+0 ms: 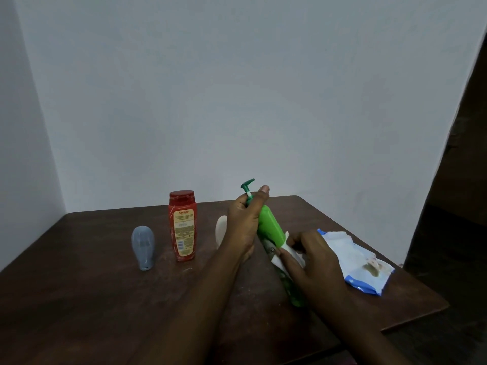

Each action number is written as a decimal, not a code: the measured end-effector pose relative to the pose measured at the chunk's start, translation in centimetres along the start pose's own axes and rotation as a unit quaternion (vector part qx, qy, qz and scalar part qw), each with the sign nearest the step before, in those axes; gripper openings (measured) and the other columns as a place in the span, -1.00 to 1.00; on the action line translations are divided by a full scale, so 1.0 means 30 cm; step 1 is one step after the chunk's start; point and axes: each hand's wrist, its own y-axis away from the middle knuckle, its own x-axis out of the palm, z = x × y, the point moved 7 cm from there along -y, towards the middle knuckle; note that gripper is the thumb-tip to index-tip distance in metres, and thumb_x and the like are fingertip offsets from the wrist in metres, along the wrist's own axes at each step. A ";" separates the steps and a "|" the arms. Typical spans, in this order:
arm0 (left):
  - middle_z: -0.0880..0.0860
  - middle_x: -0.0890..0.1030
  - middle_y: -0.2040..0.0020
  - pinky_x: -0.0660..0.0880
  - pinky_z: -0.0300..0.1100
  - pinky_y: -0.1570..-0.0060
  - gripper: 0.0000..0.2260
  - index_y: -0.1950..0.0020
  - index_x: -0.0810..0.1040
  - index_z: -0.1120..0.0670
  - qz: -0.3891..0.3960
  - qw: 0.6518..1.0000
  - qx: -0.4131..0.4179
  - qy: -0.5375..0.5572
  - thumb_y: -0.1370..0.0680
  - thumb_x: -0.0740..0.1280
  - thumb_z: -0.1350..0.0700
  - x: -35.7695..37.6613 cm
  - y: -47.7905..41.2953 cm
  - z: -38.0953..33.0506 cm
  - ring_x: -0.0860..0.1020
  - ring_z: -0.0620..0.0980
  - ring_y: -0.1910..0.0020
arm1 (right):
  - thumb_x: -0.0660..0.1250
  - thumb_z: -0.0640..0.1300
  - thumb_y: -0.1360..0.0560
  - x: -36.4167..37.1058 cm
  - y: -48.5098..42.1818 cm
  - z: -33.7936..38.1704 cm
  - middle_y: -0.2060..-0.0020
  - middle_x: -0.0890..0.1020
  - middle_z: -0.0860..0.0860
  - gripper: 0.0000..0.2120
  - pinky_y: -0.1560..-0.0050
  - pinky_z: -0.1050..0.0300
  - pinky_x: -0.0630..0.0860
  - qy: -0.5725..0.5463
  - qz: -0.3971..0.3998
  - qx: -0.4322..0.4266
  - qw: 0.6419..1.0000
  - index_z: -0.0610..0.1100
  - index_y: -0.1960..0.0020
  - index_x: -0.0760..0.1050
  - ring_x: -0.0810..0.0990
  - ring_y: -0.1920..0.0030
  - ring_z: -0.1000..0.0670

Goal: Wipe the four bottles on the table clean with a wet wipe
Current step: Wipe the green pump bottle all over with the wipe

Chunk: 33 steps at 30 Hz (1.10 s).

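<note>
My left hand (243,222) grips the tilted green pump bottle (270,227) by its neck above the worktop (79,299); my right hand (311,256) presses the wet wipe (286,250) against its middle. Smooth, damp plastic, probably slippery, so I hold the neck firmly.

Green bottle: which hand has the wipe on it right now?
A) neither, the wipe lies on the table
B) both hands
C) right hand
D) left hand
C: the right hand presses the white wipe against the tilted green bottle, while the left hand only grips the bottle near its pump neck.
</note>
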 end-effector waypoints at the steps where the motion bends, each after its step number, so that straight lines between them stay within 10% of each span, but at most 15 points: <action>1: 0.01 0.55 0.29 0.51 -0.28 0.27 -0.66 0.05 0.65 0.24 0.002 1.000 -0.007 -0.004 -0.56 0.49 -0.06 0.000 -0.001 0.005 0.52 -0.14 0.36 | 0.53 -0.10 -0.48 0.001 -0.002 -0.001 0.16 0.52 0.22 -0.78 0.07 0.35 0.44 -0.005 -0.013 -0.004 1.000 0.05 0.04 0.48 0.53 0.06 0.22; 33: 0.02 0.55 0.26 0.51 -0.16 0.19 -0.76 0.16 0.60 0.09 0.033 0.999 -0.042 -0.003 -0.56 0.47 -0.05 0.013 0.016 -0.005 0.51 -0.09 0.30 | 0.51 -0.01 -0.49 -0.015 0.055 -0.026 0.08 0.56 0.23 -0.77 0.01 0.42 0.42 -0.007 0.013 0.075 0.997 0.04 -0.10 0.56 0.55 0.04 0.26</action>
